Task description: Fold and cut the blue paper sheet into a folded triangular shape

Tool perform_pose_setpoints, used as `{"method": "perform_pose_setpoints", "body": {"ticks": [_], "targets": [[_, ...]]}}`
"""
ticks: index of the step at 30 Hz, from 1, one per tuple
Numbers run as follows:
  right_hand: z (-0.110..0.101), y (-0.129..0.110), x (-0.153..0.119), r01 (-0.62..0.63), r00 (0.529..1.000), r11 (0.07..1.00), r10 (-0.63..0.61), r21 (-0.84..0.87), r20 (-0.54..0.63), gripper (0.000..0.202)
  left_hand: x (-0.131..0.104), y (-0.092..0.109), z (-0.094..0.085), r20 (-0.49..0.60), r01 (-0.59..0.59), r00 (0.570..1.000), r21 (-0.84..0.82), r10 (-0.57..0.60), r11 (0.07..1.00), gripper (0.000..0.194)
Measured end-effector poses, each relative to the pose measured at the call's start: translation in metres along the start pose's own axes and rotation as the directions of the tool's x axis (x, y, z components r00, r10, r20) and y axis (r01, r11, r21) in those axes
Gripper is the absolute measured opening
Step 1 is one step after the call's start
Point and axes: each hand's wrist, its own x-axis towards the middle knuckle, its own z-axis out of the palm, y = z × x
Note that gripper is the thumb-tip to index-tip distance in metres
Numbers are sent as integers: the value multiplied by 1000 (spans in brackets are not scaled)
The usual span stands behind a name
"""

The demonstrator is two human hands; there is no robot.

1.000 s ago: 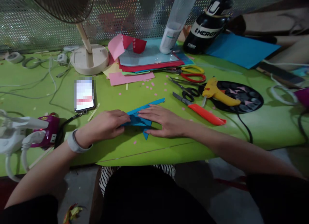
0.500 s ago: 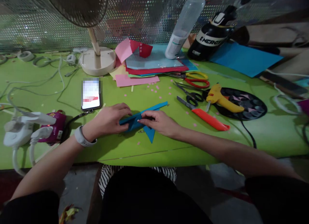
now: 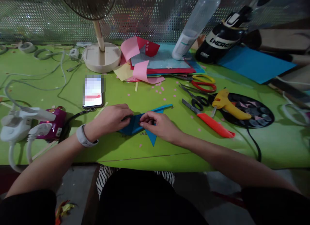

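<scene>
A folded piece of blue paper [image 3: 132, 125] lies low over the green table, between my two hands. Its narrow strip reaches out to the upper right and a pointed flap hangs toward me. My left hand [image 3: 115, 118], with a pale band on the wrist, has its fingers curled and closed on the paper's left part. My right hand [image 3: 158, 125] is closed over the middle of the paper, thumb against fingers. The curled fingers partly hide the folds under them.
Right of my hands lie an orange-handled cutter [image 3: 213, 123], black scissors [image 3: 197, 99] and a yellow glue gun [image 3: 230, 105] on a black tray. Behind are stacked coloured papers [image 3: 164, 62], a phone [image 3: 93, 91] and a fan [image 3: 101, 58]. Power plugs [image 3: 29, 125] sit at left.
The blue paper has opened a little, showing more of its flat face between my hands. A pink sheet on the stack has curled up. The whole view has shifted slightly.
</scene>
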Motion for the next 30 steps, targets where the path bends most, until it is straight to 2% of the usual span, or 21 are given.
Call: {"method": "perform_pose_setpoints", "body": {"ticks": [7,15,19,26,30], "targets": [[-4,-1,3,7,998,997,-2,-72,70,14,0,-5,3,-5,34,999,-44,-34,998,26],[-5,-4,6,-39,996,993,49,-113,80,13,0,1,0,-1,4,1000,37,-4,999,25],[-4,-5,7,-15,997,992,25,-124,74,14,-1,5,0,16,-21,1000,117,19,993,29],[-4,-6,6,21,998,991,-14,-134,55,11,-6,30,-7,18,-90,996,275,88,957,18],[-4,-8,6,0,999,994,6,-109,53,10,-17,46,1,33,-118,993,323,114,939,23]]}}
